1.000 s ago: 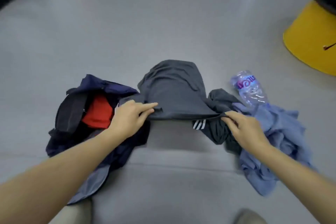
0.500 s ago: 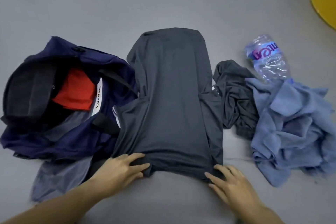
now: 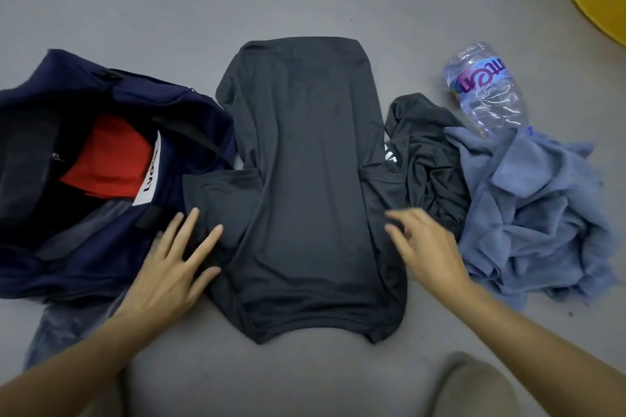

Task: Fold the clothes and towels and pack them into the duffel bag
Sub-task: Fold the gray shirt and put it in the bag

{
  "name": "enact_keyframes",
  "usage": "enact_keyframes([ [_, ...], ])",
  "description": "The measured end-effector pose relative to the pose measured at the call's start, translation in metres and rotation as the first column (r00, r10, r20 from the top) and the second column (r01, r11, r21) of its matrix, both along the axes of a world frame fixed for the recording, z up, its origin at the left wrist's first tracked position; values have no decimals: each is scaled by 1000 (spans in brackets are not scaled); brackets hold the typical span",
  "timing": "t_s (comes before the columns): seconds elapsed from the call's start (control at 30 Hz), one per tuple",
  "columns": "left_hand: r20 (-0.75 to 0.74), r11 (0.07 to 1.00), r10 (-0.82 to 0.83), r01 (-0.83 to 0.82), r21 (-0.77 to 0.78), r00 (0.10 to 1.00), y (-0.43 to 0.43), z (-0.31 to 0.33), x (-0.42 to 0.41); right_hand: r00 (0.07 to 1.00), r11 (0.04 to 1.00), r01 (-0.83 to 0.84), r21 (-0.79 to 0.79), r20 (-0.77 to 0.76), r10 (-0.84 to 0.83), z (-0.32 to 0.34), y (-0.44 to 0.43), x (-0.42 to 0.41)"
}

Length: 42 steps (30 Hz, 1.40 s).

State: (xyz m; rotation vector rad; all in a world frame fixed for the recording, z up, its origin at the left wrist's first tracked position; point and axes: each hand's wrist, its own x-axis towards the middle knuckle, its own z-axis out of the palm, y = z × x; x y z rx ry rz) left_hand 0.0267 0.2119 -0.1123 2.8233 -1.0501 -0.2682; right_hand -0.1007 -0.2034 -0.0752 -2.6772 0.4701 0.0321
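Dark shirt point(image 3: 305, 186) lies flat; both hands, left point(image 3: 169, 267) and right point(image 3: 426, 247), spread open on its sleeves.

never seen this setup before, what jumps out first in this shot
A dark grey shirt lies spread flat on the floor in the middle, with the left hand and right hand at its lower sides. Left of it sits an open navy duffel bag showing something red inside.

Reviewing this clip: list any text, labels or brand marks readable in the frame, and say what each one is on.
"Lvo": black letters, partly cut off, on the white tag of the navy duffel bag.
"nten": white, upside down, partial, on the plastic bottle label.
White marks on the crumpled dark garment: mostly hidden, unreadable.
Nothing on the flat dark shirt.
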Motion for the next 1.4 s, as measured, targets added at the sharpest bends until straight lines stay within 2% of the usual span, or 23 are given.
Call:
enact_keyframes([
  [0.07,-20,996,-31,32,82,999,14,-1,8,999,998,40,-41,-16,-40,1,-14,35],
  [0.2,-25,987,57,-52,153,998,33,-2,22,977,986,-4,-169,-208,-32,5,-24,81],
  [0.3,-26,978,190,-186,98,982,26,2,17,944,976,-68,-206,-329,-3,-1,-19,89],
  [0.37,9,966,259,-259,9,966,3,8,9,948,978,-42,-205,-318,-26,-3,-19,86],
  [0.4,34,969,245,-244,-36,969,-13,11,4,954,984,-7,-179,-296,-47,-2,-21,83],
  [0.5,68,993,66,-59,-102,996,-73,16,-21,965,986,159,-42,-202,-164,2,-35,69],
  [0.67,-85,989,-75,64,-131,994,-167,4,-76,908,914,396,88,-188,-375,5,-69,32],
  [0.77,-183,987,-161,153,-56,970,-204,-7,-108,876,858,476,191,-192,-443,3,-81,15],
  [0.83,-232,991,-128,134,9,964,-214,-16,-120,877,847,479,230,-177,-447,5,-87,7],
  [1.0,-207,994,-28,50,99,978,-221,-25,-133,878,827,475,300,-218,-426,10,-105,-8],
  [1.1,-229,1000,-5,12,28,973,-240,-15,-135,862,796,496,347,-311,-402,13,-119,-19],
  [1.17,-190,995,-70,55,-83,979,-264,-3,-132,855,762,510,399,-331,-399,13,-121,-26],
  [1.3,-247,930,-95,-3,-368,964,-334,21,-114,858,683,507,525,-227,-461,13,-111,-39],
  [1.4,-359,897,-76,-93,-431,930,-381,37,-95,865,654,466,596,-151,-478,11,-105,-50],
])
